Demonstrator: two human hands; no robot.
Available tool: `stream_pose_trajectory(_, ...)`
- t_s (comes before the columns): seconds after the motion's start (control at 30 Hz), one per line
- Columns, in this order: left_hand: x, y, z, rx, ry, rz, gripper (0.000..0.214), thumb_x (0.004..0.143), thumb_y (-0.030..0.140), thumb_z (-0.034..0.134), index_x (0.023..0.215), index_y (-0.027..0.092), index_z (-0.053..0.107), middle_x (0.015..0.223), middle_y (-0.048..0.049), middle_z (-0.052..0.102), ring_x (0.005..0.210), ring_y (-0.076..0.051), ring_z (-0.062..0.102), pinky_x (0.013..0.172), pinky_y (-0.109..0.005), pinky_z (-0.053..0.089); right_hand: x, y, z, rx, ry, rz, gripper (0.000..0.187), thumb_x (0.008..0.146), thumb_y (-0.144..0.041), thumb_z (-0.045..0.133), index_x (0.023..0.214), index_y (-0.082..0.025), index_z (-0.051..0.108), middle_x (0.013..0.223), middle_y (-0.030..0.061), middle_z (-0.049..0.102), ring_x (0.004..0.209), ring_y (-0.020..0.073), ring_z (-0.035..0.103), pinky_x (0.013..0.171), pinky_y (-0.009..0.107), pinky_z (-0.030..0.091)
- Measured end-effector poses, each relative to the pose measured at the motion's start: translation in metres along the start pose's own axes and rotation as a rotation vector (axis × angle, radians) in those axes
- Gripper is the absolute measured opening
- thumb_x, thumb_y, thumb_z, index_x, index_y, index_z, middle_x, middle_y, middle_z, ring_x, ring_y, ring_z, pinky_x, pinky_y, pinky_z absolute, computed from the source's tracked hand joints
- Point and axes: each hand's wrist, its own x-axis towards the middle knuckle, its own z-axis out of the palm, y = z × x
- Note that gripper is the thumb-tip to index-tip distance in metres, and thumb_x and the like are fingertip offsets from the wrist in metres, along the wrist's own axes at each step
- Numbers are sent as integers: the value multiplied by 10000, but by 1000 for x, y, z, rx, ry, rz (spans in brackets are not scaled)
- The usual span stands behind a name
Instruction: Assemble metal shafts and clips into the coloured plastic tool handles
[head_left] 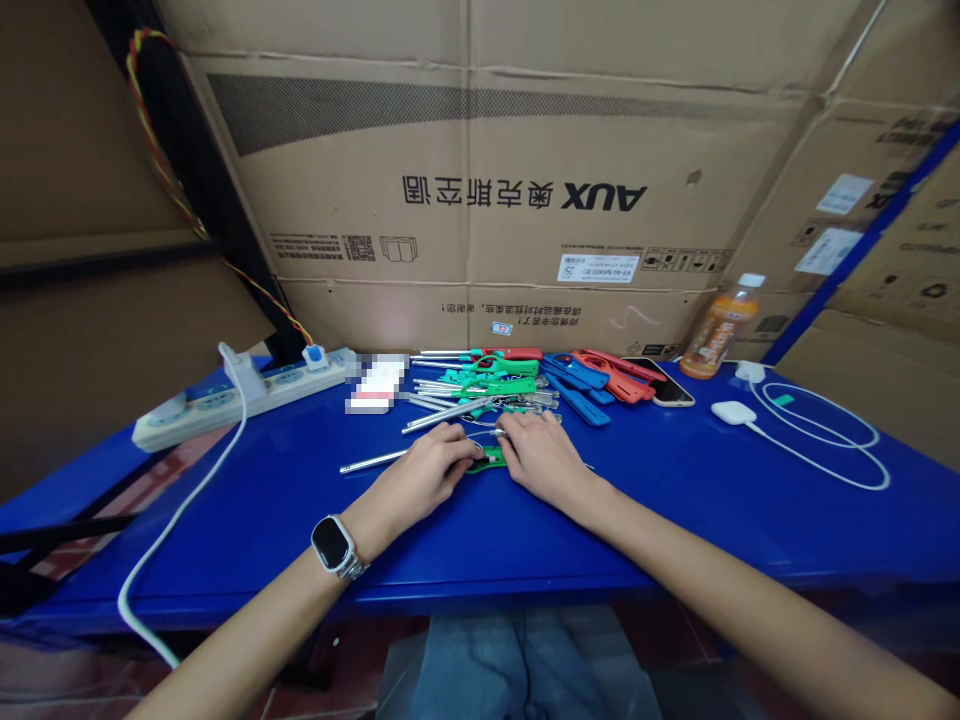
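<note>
A green-handled long-nozzle lighter [489, 459] lies on the blue table [675, 500] with its metal tube pointing left. My left hand [424, 475] and my right hand [536, 455] both rest on it with fingers curled around the green handle, which is mostly hidden between them. Just beyond my hands lies a pile of the same lighters: green ones [495, 385], blue ones [577, 385] and red ones [619, 378], with several bare metal tubes [442, 412]. A smartwatch is on my left wrist.
A white power strip [240, 395] with a trailing cable sits at the left. A phone [664, 383], an orange drink bottle [720, 330], and a white charger with coiled cable [810, 435] lie at the right. Large cardboard boxes [480, 180] stand behind the table.
</note>
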Motion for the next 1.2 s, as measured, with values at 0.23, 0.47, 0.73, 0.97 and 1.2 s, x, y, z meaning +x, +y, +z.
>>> stream_pose_trajectory(0.23, 0, -1, -1, 35, -34, 38, 248, 979, 124, 460, 996, 186, 700, 883, -50, 593, 846, -176, 563, 736, -266, 457, 1, 0, 0, -4, -10, 0, 187, 977, -215, 428, 1046, -166, 595, 1042, 107, 689, 969, 256, 605, 817, 363, 319)
stream_pose_trajectory(0.47, 2, 9, -8, 186, -148, 66, 286, 963, 85, 451, 1048, 166, 712, 908, -73, 595, 809, -181, 546, 706, -269, 454, 2, -1, -1, -2, -35, -5, 186, 981, -204, 413, 1053, -164, 580, 1032, 98, 681, 949, 238, 623, 795, 342, 346)
stream_pose_trajectory(0.73, 4, 2, -4, 122, -163, 31, 288, 961, 111, 466, 1043, 180, 734, 949, -78, 611, 857, -178, 585, 746, -265, 481, 3, -2, -1, 10, -60, 3, 187, 984, -202, 414, 1087, -162, 565, 1044, 98, 677, 959, 238, 639, 793, 333, 371)
stream_pose_trajectory(0.97, 2, 6, -6, 138, -189, 50, 369, 894, 39, 436, 1090, 173, 720, 1016, -94, 595, 899, -205, 580, 818, -324, 498, 5, -3, 1, 30, -58, -16, 202, 992, -199, 402, 1108, -150, 560, 1033, 104, 667, 917, 241, 636, 781, 335, 388)
stream_pose_trajectory(1.2, 9, 24, -8, 175, -198, 36, 289, 813, 70, 510, 998, 132, 724, 984, -110, 591, 917, -238, 559, 823, -350, 512, 6, -5, 0, 58, -79, -26, 206, 999, -183, 386, 1110, -143, 555, 1038, 118, 654, 928, 239, 627, 792, 337, 389)
